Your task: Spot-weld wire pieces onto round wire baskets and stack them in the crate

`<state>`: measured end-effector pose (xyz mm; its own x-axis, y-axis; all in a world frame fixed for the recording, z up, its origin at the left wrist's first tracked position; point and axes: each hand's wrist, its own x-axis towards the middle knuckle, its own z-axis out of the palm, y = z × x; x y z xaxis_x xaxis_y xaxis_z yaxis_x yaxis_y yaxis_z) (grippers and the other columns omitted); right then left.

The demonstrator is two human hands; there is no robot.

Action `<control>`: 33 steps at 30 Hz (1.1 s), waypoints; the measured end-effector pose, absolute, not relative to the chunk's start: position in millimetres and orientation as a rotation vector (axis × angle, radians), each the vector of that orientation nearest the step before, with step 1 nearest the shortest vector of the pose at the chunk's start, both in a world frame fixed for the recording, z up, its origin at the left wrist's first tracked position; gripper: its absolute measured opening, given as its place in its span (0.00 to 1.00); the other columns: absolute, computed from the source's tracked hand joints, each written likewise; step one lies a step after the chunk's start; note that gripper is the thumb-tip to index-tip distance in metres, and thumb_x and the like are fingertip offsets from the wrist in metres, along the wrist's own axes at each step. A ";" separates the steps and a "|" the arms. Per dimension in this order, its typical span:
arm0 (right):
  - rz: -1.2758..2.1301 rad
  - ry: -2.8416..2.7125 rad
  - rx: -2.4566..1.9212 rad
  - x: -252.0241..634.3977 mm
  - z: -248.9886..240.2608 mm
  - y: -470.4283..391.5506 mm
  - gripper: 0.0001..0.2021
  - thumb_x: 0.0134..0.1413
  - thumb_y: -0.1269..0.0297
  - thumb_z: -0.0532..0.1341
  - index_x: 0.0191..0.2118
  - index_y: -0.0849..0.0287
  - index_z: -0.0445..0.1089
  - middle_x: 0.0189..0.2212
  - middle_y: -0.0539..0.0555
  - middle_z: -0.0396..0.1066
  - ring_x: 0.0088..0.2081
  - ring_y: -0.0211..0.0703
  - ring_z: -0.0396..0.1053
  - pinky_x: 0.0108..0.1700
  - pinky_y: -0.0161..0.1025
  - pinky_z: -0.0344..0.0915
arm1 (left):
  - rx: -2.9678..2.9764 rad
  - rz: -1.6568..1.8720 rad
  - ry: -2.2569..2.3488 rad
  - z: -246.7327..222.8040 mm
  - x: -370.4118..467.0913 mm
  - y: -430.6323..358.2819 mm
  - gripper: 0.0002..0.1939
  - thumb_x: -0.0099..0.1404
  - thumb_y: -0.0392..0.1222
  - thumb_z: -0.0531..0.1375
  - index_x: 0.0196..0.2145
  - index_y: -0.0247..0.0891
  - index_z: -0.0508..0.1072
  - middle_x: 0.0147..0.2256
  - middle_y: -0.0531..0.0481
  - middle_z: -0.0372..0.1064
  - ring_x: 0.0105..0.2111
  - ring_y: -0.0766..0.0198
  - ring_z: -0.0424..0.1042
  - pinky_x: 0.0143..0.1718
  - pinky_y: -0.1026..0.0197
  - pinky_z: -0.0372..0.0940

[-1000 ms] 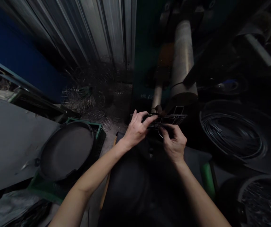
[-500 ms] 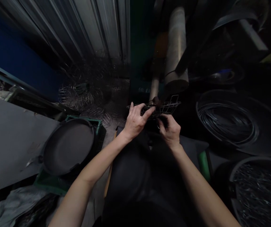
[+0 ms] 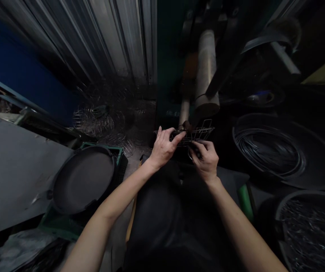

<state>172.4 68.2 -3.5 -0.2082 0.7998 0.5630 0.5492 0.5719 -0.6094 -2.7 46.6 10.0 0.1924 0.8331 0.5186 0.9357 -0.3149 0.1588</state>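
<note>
A small wire basket or rack (image 3: 203,132) of thin metal rods sits at the tip of a machine with a thick grey cylinder (image 3: 206,71). My left hand (image 3: 164,145) grips its left side, thumb and fingers closing on the wires. My right hand (image 3: 206,156) is at the near right edge, its thumb and fingers pinched on a small curved piece of wire that shows below the basket. How that piece meets the basket is too dark to tell. A brownish machine tip (image 3: 187,125) touches or nearly touches the wires between my hands.
At left a round black pan-like tub (image 3: 84,179) rests on a green crate (image 3: 57,223). To the right stand a tub with wire rings (image 3: 270,145) and a bin (image 3: 307,226) of small metal pieces. Wire racks (image 3: 97,119) lie heaped by the corrugated wall (image 3: 117,37).
The whole view has shifted slightly. My right hand's fingers have turned a little, and the curved wire in them shows more clearly. My left hand keeps its hold on the basket.
</note>
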 end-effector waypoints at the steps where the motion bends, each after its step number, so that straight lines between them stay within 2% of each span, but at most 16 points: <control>1: 0.335 -1.873 -1.128 172.8 -3.2 67.8 0.10 0.57 0.58 0.58 0.41 0.55 0.73 0.38 0.58 0.67 0.38 0.45 0.69 0.39 0.44 0.69 | -2.273 -0.781 -1.715 10.6 -2.9 46.5 0.24 0.64 0.31 0.53 0.57 0.43 0.62 0.51 0.43 0.59 0.52 0.58 0.63 0.60 0.38 0.53; 4: 0.365 -1.876 -1.141 174.3 -4.0 70.2 0.10 0.56 0.57 0.60 0.39 0.55 0.74 0.37 0.57 0.64 0.37 0.45 0.67 0.38 0.44 0.69 | -2.285 -0.773 -1.728 12.3 -3.0 46.5 0.24 0.64 0.31 0.53 0.57 0.43 0.62 0.51 0.43 0.59 0.52 0.58 0.63 0.60 0.38 0.53; 12: 0.428 -1.863 -1.106 175.8 -6.3 74.9 0.11 0.57 0.57 0.59 0.38 0.54 0.76 0.36 0.55 0.66 0.36 0.43 0.68 0.37 0.43 0.69 | -2.291 -0.796 -1.743 13.2 -3.4 46.7 0.27 0.61 0.28 0.54 0.57 0.43 0.62 0.51 0.44 0.59 0.53 0.58 0.63 0.60 0.38 0.53; 22: 0.375 -1.719 -1.052 159.9 8.7 60.2 0.08 0.59 0.63 0.58 0.39 0.58 0.73 0.34 0.54 0.74 0.36 0.41 0.72 0.41 0.39 0.69 | -2.254 -0.826 -1.720 13.5 -3.6 46.2 0.29 0.56 0.26 0.57 0.56 0.41 0.63 0.49 0.42 0.61 0.52 0.57 0.64 0.60 0.41 0.55; 33: 0.342 -1.735 -1.029 156.2 -2.3 62.9 0.07 0.60 0.63 0.58 0.37 0.59 0.71 0.32 0.54 0.74 0.34 0.41 0.72 0.39 0.38 0.69 | -2.199 -0.924 -1.547 -2.5 -6.5 47.7 0.25 0.61 0.30 0.55 0.56 0.42 0.62 0.50 0.43 0.59 0.52 0.57 0.63 0.59 0.38 0.55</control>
